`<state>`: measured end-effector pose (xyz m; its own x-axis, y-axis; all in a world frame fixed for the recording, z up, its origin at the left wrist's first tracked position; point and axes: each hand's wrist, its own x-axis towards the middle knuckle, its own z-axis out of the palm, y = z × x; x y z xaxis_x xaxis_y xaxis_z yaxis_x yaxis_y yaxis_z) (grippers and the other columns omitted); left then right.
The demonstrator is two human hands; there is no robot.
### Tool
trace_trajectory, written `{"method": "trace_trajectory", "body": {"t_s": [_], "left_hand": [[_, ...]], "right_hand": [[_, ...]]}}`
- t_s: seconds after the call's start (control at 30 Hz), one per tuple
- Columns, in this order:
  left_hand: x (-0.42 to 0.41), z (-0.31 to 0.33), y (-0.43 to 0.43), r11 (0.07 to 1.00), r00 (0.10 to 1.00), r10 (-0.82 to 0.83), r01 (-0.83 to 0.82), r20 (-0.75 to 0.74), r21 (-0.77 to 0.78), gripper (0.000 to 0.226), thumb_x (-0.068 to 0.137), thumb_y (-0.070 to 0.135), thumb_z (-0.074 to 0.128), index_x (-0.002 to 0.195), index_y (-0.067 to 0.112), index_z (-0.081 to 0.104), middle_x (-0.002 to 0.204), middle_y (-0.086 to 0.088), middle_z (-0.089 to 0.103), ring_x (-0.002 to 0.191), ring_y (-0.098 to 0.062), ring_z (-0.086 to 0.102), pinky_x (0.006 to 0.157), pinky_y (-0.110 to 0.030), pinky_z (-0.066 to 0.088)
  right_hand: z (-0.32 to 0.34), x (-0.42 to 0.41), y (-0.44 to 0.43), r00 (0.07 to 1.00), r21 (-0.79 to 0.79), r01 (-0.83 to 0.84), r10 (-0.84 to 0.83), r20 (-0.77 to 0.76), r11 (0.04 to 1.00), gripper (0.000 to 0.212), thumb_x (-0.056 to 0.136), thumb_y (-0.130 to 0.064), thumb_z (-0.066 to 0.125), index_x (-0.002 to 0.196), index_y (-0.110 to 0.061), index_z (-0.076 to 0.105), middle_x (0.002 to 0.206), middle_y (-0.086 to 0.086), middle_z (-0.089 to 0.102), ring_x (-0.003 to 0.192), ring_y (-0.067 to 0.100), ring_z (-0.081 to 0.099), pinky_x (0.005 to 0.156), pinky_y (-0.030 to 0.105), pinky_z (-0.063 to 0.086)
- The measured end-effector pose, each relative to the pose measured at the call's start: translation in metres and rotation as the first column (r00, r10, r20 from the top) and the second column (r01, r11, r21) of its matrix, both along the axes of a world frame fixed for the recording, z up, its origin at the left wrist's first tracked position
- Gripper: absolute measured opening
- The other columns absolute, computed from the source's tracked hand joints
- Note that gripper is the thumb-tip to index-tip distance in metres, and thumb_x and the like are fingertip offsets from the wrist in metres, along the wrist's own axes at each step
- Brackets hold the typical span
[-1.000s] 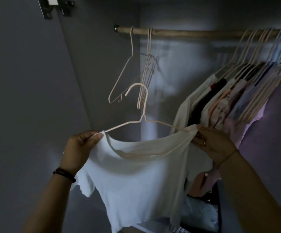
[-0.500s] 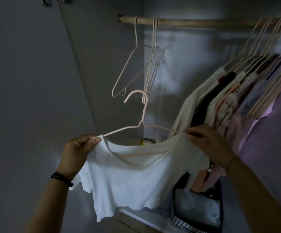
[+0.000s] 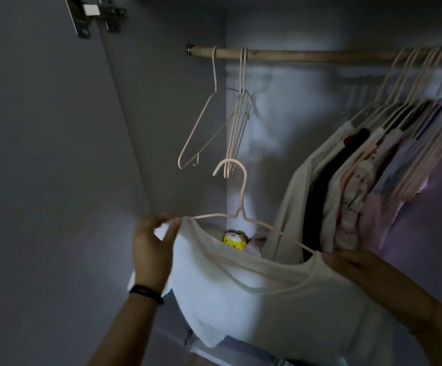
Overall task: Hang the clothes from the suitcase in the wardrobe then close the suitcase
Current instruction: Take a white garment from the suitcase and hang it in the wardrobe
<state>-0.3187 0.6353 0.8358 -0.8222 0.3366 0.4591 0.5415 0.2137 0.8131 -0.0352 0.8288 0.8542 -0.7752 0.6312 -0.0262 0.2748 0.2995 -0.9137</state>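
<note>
Since the earlier frames the shirt [image 3: 267,299] and its hanger [image 3: 241,211] are brought lower and tipped, the hanger's right end now dipping toward 4 o'clock. Its hook sits just below the empty hangers [image 3: 201,128] at 12 o'clock. The shirt's left shoulder is gripped by the left hand [image 3: 152,249] at 8 o'clock, and its right shoulder is grasped by the right hand [image 3: 354,265] at 4 o'clock. The shirt is thus held inside the wardrobe under the rail [image 3: 320,55], not yet hung. Raising the hook to the rail's bare stretch, left of the hung clothes [image 3: 360,194], is judged next. The suitcase is not seen.
</note>
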Motion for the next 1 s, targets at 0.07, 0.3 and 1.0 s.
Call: {"method": "trace_trajectory", "body": {"t_s": [0.07, 0.3, 1.0], "left_hand": [[0.032, -0.006, 0.013, 0.992, 0.985, -0.123, 0.12, 0.119, 0.034, 0.013, 0.086, 0.013, 0.067, 0.079, 0.024, 0.065, 0.08, 0.005, 0.066, 0.075, -0.001, 0.059, 0.068, -0.012, 0.042], [0.13, -0.018, 0.052, 0.796, 0.708, -0.558, 0.604, 0.432, 0.037, 0.014, 0.092, 0.023, 0.06, 0.085, 0.028, 0.071, 0.082, 0.023, 0.07, 0.083, 0.011, 0.061, 0.073, -0.005, 0.042], [0.073, 0.098, 0.13, 0.618, 0.444, -0.765, 0.71, 0.467, 0.338, 0.022, 0.094, 0.012, 0.054, 0.11, 0.007, 0.068, 0.066, 0.014, 0.067, 0.066, 0.003, 0.062, 0.062, -0.011, 0.047]], "right_hand": [[-0.002, 0.006, -0.01, 0.995, -0.031, 0.094, -0.095, -0.011, 0.995, 0.059, 0.073, -0.064, 0.064, 0.072, -0.006, 0.072, 0.07, -0.007, 0.07, 0.074, 0.002, 0.057, 0.068, 0.007, 0.044], [-0.028, 0.025, -0.029, 0.967, -0.144, 0.248, -0.234, 0.102, 0.958, 0.025, 0.092, 0.003, 0.048, 0.081, -0.01, 0.067, 0.105, -0.004, 0.059, 0.111, 0.013, 0.044, 0.093, 0.017, 0.026], [0.06, -0.076, -0.063, 0.89, -0.069, 0.276, -0.282, -0.36, 0.959, 0.023, 0.094, -0.02, 0.052, 0.072, -0.017, 0.053, 0.065, -0.006, 0.049, 0.06, 0.002, 0.045, 0.058, 0.011, 0.037]]}}
